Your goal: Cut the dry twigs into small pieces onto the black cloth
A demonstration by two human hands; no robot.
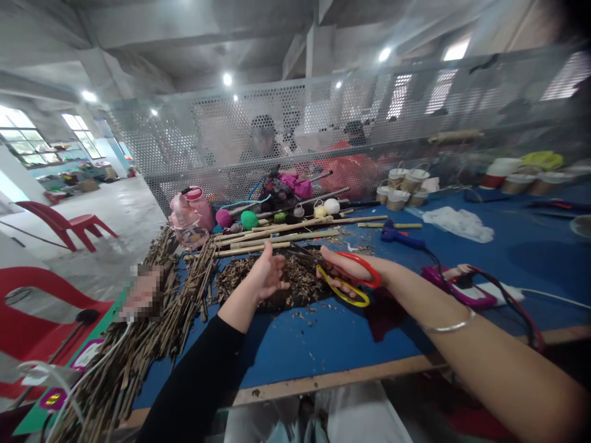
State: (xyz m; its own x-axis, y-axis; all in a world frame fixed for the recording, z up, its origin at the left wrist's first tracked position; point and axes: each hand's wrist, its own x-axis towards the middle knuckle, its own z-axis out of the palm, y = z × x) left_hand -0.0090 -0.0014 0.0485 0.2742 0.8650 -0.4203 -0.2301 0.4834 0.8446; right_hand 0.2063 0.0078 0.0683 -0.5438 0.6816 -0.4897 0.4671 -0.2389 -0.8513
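My left hand is held over a heap of dry brown plant bits, palm turned inward, its fingers apart with nothing in them. To its right, my right hand grips a pair of scissors with one red and one yellow handle loop. The dark blades point left and away from me, above the heap. The heap lies on a dark sheet on the blue table. A bundle of dry stalks lies left of my left hand.
Pale sticks lie behind the heap, near yarn balls and a pink jug. A blue glue gun, a purple-and-white power strip and small pots stand rightward. A perforated metal screen borders the back; people sit behind it.
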